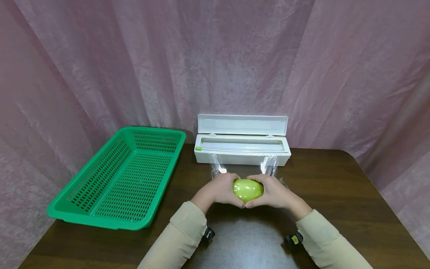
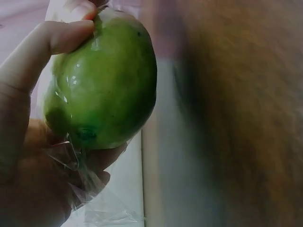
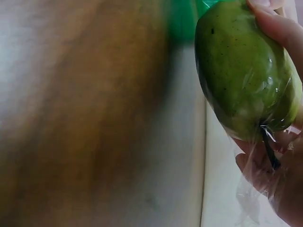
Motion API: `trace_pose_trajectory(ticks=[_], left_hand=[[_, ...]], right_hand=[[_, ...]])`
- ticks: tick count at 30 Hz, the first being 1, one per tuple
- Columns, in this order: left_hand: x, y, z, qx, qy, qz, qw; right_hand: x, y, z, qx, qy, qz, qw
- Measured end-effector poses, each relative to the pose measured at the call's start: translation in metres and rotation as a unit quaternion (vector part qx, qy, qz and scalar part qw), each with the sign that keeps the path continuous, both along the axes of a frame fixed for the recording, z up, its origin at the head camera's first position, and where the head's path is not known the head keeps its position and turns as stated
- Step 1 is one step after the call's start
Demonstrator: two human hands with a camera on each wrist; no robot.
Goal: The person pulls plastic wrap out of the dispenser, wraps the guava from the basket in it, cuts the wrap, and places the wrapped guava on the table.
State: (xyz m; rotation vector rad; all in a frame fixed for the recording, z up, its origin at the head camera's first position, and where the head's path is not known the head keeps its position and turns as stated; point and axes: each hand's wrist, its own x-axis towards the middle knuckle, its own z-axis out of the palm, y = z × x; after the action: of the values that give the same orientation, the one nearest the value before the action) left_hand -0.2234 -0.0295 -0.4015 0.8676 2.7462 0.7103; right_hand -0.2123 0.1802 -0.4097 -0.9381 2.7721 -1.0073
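Observation:
A green pear (image 1: 248, 189) is held up above the table between both hands. My left hand (image 1: 220, 189) grips its left end, with the thumb on the near side, and my right hand (image 1: 274, 192) grips the right end the same way. Clear cling film (image 1: 269, 165) covers the pear and stretches back to the white cling film dispenser (image 1: 242, 158), whose lid stands raised. In the right wrist view, a dark stem (image 3: 270, 150) pokes out under the film. Loose film (image 2: 85, 175) bunches by the left palm in the left wrist view.
A green plastic basket (image 1: 168, 186) with slotted walls stands on the left of the brown wooden table (image 1: 329, 186). Pink curtains (image 1: 235, 56) hang behind the table. A green slider (image 1: 198, 148) sits at the dispenser's left end.

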Motion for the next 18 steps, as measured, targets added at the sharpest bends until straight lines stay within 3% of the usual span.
trace_pose_trajectory(ticks=[5, 9, 14, 18], left_hand=[[-0.001, 0.002, 0.004, -0.021, 0.012, 0.001, 0.9997], [0.007, 0.005, 0.008, -0.067, 0.061, 0.013, 0.9958], [0.016, 0.013, 0.010, -0.138, 0.168, 0.005, 0.9761], [0.018, 0.019, 0.011, -0.175, 0.205, 0.001, 0.9631]], right_hand=[[-0.004, 0.000, 0.006, -0.003, -0.012, 0.014, 0.9998], [-0.008, 0.000, 0.010, 0.006, -0.013, 0.019, 0.9997], [-0.012, 0.000, 0.013, 0.007, -0.037, 0.023, 0.9990], [-0.012, 0.001, 0.013, -0.007, -0.054, 0.020, 0.9983]])
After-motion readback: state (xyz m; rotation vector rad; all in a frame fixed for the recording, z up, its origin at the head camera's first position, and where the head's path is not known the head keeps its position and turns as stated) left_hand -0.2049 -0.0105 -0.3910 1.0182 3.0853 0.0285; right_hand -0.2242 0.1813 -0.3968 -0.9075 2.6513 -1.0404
